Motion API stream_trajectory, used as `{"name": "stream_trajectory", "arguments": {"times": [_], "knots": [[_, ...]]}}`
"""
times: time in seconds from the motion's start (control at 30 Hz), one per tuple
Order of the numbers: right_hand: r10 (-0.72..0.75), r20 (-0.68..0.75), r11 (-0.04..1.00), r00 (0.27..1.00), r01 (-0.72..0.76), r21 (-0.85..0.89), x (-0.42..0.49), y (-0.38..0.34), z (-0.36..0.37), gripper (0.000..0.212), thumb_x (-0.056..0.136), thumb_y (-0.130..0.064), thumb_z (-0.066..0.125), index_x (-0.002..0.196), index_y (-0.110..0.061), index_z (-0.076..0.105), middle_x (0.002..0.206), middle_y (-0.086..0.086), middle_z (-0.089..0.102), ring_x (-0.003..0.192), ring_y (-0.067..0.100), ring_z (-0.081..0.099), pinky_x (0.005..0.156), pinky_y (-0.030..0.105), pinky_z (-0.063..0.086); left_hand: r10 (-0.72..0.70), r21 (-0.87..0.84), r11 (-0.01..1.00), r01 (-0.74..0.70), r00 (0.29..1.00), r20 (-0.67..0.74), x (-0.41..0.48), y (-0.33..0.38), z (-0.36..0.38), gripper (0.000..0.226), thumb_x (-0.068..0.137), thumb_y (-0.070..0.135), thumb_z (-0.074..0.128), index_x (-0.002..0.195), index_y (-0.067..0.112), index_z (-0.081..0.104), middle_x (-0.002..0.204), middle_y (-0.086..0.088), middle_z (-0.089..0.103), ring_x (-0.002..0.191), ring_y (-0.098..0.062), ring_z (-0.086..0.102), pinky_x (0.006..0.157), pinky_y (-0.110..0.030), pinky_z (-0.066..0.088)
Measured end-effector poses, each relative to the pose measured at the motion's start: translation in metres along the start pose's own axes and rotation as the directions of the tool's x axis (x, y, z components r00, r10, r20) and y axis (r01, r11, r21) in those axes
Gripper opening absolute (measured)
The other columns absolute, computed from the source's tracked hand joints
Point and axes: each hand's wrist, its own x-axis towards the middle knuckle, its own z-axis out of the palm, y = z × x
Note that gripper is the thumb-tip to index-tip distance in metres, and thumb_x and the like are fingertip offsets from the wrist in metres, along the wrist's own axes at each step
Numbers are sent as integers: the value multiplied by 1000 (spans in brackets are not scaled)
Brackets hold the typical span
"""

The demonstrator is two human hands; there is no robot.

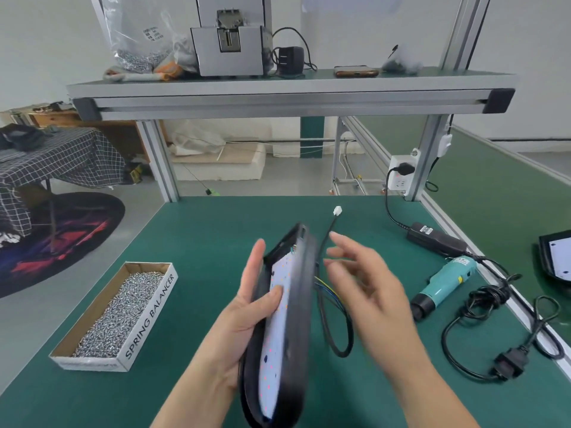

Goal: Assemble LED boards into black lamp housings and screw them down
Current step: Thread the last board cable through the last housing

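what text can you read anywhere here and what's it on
"SPRING BALANCER": side of the screw box.
Black print on the bag on the shelf: too blurred to read.
White label on the adapter: too small to read.
Yellow sticker on the screwdriver: unreadable.
No text visible on the housing in the left hand.

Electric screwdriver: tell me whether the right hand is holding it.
No: the electric screwdriver lies on the green mat, apart from the open right hand.

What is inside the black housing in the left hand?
A white LED board fills the black housing; the left hand presses its thumb on it. Anything under the board is covered.
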Motion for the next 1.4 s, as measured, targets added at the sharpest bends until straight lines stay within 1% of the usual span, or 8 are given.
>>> {"name": "stream_trajectory", "arguments": {"times": [0.1, 0.2, 0.33, 0.5, 0.9, 1.07, 1.27, 1.4], "knots": [[247, 29, 958, 969, -249, 144, 3, -10, -15, 46, 91, -62, 54, 111, -24, 74, 111, -3, 70, 104, 20, 67, 91, 30, 52, 123, 240, 964, -118, 992, -6, 2, 14, 3, 98, 69, 28, 92, 142, 63, 37, 139, 1, 63, 117, -26, 67, 90, -37, 58], [96, -73, 993, 993, -101, -69, 1, -18, -30, 54, 82, -67, 41, 100, -30, 76, 95, -11, 67, 95, 8, 62, 90, 25, 46, 224, 507, 834, -218, 973, 51, 2, 25, 5, 82, 75, 30, 85, 141, 55, 45, 126, 3, 71, 114, -18, 69, 92, -27, 55], [315, 348, 948, 883, -312, -66, 5, -38, -41, 36, 91, -50, 51, 118, -33, 68, 83, 0, 74, 78, 19, 66, 77, 27, 52, 309, 698, 614, -368, 926, 216, -2, 30, 18, 49, 85, 7, 76, 122, 36, 65, 112, 15, 72, 102, -2, 66, 89, -11, 46], [194, 499, 947, 845, -29, -319, -16, -44, -46, 65, 73, -52, 75, 132, -57, 51, 119, -18, 67, 115, 7, 63, 100, 25, 48, 274, 745, 539, -394, 918, 287, -4, 23, 26, 42, 90, -2, 65, 116, 30, 66, 107, 8, 73, 95, -13, 69, 87, -23, 52], [-177, 184, 882, 967, 239, -406, -27, -35, -19, 60, 71, 5, 84, 117, -31, 70, 105, -20, 71, 97, 5, 68, 83, 8, 49, 387, 747, 464, -476, 868, 312, -8, 24, 25, 50, 90, -5, 58, 123, 31, 46, 89, 20, 63, 73, -2, 55, 71, -11, 43], [-267, 151, 893, 952, 303, -334, -30, -34, -16, 52, 68, -2, 79, 115, -24, 73, 104, -19, 72, 94, 5, 69, 82, 9, 48, 336, 755, 494, -430, 896, 290, -10, 25, 20, 45, 89, 2, 59, 112, 39, 46, 90, 0, 67, 73, -33, 51, 66, -39, 46], [-267, 200, 885, 943, 322, -336, -27, -32, -21, 48, 67, 2, 75, 109, -22, 73, 101, -15, 70, 97, 6, 67, 83, 7, 46, 307, 728, 520, -447, 893, 330, -8, 22, 21, 28, 94, 13, 60, 110, 29, 43, 85, 16, 68, 67, -2, 56, 68, -11, 43], [-200, 239, 845, 950, 290, -450, -23, -35, -23, 42, 73, -9, 74, 111, -26, 68, 100, -20, 64, 96, 2, 62, 81, 7, 44, 332, 742, 508, -439, 894, 302, -5, 20, 22, 30, 94, 12, 62, 105, 34, 45, 77, 17, 60, 65, -8, 47, 65, -16, 41]]}}
